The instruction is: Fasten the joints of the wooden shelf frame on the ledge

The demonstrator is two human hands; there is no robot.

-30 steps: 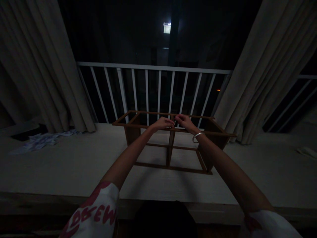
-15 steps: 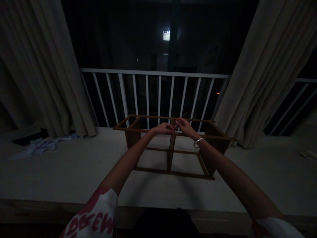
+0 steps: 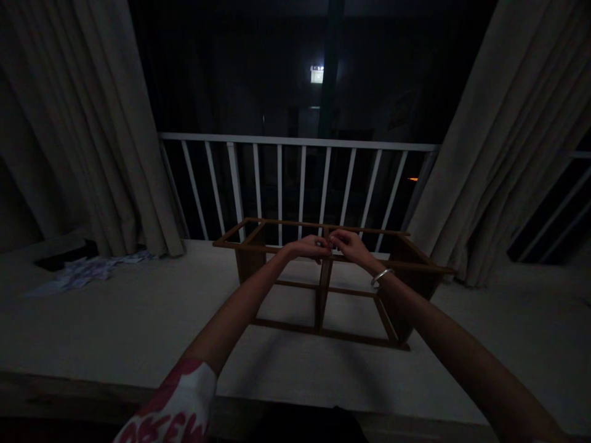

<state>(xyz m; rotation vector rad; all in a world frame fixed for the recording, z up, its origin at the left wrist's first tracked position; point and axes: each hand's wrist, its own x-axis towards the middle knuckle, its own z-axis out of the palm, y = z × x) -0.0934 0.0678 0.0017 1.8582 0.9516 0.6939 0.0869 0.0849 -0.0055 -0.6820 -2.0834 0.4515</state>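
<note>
A brown wooden shelf frame (image 3: 286,327) lies on its side on the pale ledge, its middle board (image 3: 324,289) standing between the two halves. My left hand (image 3: 310,247) is at the upper front rail, above that middle board, with its fingers closed together. Just to its right, my right hand (image 3: 347,243) bends down with thumb and fingers pinched, the fingertips of both hands almost meeting. Whatever small thing they pinch is too dark and small to name. A silver bangle (image 3: 382,278) circles my right wrist.
Behind the frame runs a white railing (image 3: 295,142) before a dark window. Beige curtains hang on the left (image 3: 99,141) and right (image 3: 489,147). Crumpled papers (image 3: 87,272) lie on the ledge (image 3: 152,332) at left. The ledge's front edge is close to me.
The view has shifted slightly, so the scene sits a little lower and to the right. My hands have drawn closer together over the middle board.
</note>
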